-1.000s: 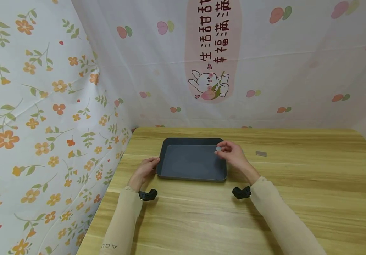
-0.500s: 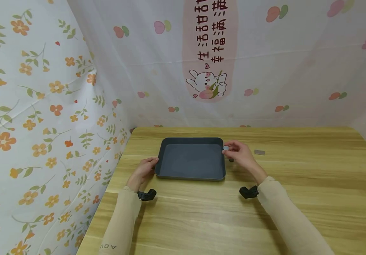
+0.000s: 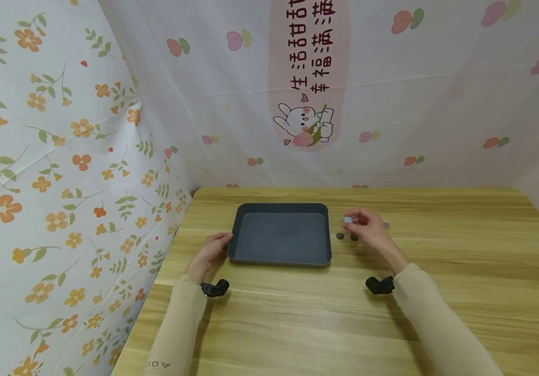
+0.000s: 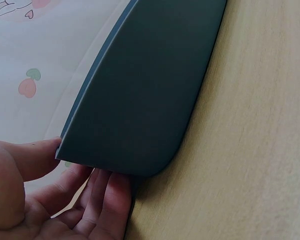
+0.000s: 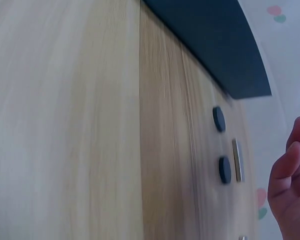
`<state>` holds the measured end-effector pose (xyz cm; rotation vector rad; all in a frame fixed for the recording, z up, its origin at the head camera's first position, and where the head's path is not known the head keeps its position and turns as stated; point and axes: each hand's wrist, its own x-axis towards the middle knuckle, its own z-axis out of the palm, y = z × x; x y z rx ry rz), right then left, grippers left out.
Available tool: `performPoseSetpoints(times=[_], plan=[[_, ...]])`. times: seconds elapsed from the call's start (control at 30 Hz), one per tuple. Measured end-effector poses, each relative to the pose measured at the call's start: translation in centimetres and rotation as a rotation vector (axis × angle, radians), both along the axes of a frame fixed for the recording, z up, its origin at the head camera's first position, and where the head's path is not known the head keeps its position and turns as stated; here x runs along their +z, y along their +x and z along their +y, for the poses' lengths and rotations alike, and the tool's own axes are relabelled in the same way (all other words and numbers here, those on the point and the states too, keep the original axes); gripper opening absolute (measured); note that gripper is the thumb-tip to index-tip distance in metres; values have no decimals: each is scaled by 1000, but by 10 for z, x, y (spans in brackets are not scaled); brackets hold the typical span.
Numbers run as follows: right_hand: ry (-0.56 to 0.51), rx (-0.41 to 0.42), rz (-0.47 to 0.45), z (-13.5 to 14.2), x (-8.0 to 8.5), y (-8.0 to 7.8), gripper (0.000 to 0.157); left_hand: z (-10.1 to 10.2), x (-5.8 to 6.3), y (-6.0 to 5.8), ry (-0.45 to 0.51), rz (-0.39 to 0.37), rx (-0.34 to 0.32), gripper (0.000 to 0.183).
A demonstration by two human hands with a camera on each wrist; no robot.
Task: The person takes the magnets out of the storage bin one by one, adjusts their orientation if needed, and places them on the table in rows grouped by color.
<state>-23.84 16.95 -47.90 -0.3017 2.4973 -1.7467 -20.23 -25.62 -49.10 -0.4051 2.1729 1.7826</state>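
A dark grey rectangular tray (image 3: 279,261) stands on the table. My left hand (image 3: 210,251) grips it at the left side; in the left wrist view the thumb lies at the rim and the fingers (image 4: 117,192) lie against the outer wall. Right of the tray, my right hand (image 3: 367,228) pinches a small pale disc (image 3: 349,220) between thumb and fingertips. In the right wrist view only some fingers (image 5: 286,167) show at the edge, and the disc is out of view. Two small dark discs (image 3: 340,236) lie on the table just below the hand.
A flat silvery bar (image 5: 238,160) lies beyond the dark discs in the right wrist view. Another small grey bar (image 3: 386,225) shows partly behind my right hand. Patterned cloth (image 3: 232,104) hangs behind and left of the wooden table (image 3: 274,324).
My right hand has moved right with the pale disc, from over the tray's right rim to beside the tray. The two dark discs have come into view. My left hand keeps its hold.
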Motion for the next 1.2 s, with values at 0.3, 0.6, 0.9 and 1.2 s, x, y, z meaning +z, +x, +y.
performPoseSetpoints(times=[0.3,0.6,0.9,1.2], plan=[[90,-35,-21,19,-5,1,38,-3,-1,-1,7,6,-2,41],[159,-77,-36,35,-7,6,40,-2,-3,0,12,0,-4,42],[150,-103,-43,51,-13,11,40,-3,-2,0,18,8,-10,43],[184,-131,-65,61,-14,15,40,-2,-2,-1,8,7,-10,43]])
